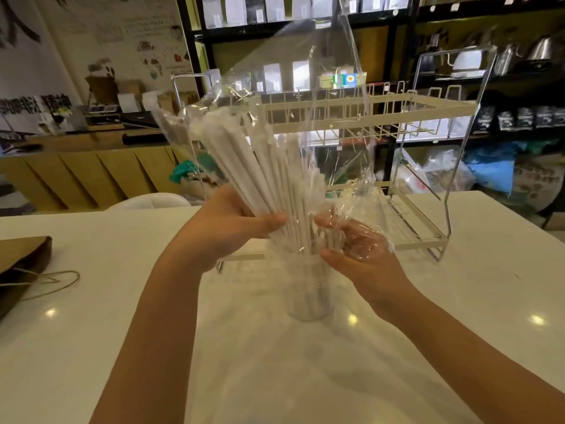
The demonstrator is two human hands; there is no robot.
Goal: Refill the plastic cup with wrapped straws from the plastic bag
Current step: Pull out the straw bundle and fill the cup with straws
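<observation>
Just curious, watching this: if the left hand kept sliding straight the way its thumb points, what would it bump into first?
The left hand already grips the wrapped straws. Pushed on rightward, it would likely meet the right hand holding the plastic bag, though depth is unclear.

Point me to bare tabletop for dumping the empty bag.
Free: the table right of the plastic cup, in front of the wire rack; also left, between the cup and the paper bag. Crowded: centre, both hands gripping straws and plastic bag.
</observation>
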